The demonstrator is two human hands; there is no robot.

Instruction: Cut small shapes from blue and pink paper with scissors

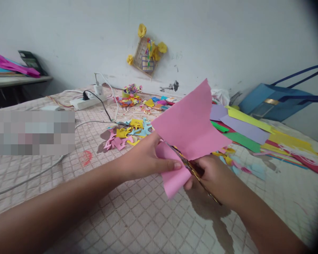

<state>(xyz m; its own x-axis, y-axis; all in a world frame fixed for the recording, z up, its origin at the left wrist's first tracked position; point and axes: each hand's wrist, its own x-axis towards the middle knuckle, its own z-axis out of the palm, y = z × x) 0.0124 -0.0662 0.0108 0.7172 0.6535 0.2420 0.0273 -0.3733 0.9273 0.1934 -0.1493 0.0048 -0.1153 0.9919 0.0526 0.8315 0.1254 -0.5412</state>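
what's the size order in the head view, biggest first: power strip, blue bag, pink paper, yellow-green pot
1. pink paper
2. blue bag
3. power strip
4. yellow-green pot

The paper is nearer the camera, so its real size against the bag is unsure.

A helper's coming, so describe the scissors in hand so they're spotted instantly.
Over the grid-patterned tablecloth, the left hand grips pink paper. The scissors are in the right hand, blades at that paper; gold-and-dark coloring sets them apart from its plain pink.
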